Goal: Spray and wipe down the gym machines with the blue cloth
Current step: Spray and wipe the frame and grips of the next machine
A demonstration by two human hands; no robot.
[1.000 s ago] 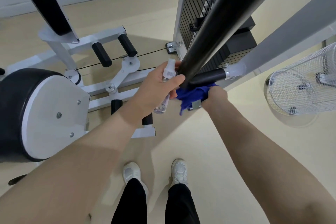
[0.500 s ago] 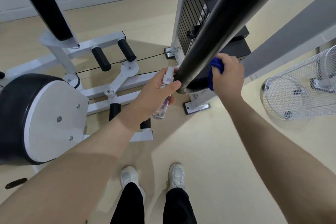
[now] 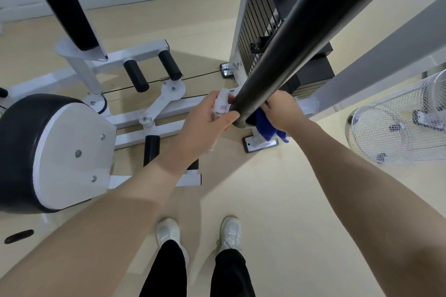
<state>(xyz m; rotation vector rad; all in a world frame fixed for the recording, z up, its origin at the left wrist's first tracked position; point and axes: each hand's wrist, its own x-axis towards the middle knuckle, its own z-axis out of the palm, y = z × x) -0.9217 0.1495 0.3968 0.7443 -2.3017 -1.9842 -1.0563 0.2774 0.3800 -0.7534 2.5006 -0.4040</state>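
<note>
1. the blue cloth [image 3: 266, 125] is held bunched in the right hand [image 3: 283, 113], pressed against the lower end of the thick black bar [image 3: 301, 41]; most of the cloth hangs out below the palm, and a loose corner trails toward the floor.
2. the right hand's fingers are curled around the cloth on the far side of the bar, so their tips are hidden by the bar.
3. a small clear spray bottle [image 3: 220, 106] with a white top is gripped in the left hand [image 3: 205, 128]; the fingers are wrapped around its body and the thumb is laid toward the bar's end, touching or nearly touching it.
4. the two hands are set on either side of the bar's lower end, the bottle to the left and the cloth to the right.
5. a weight stack [image 3: 263, 38] in a white frame is seen behind the bar, with a grey slanted beam [image 3: 386, 48] to the right.
6. to the left, a white-framed machine with a black round pad [image 3: 21, 149] and black foam rollers [image 3: 135, 75] is standing on the pale beige floor [image 3: 301, 200].
7. a white wire fan guard [image 3: 398, 120] is seen at the right edge, and a pale wall runs along the top.
8. white shoes [image 3: 169, 231] and black trousers are visible below.
</note>
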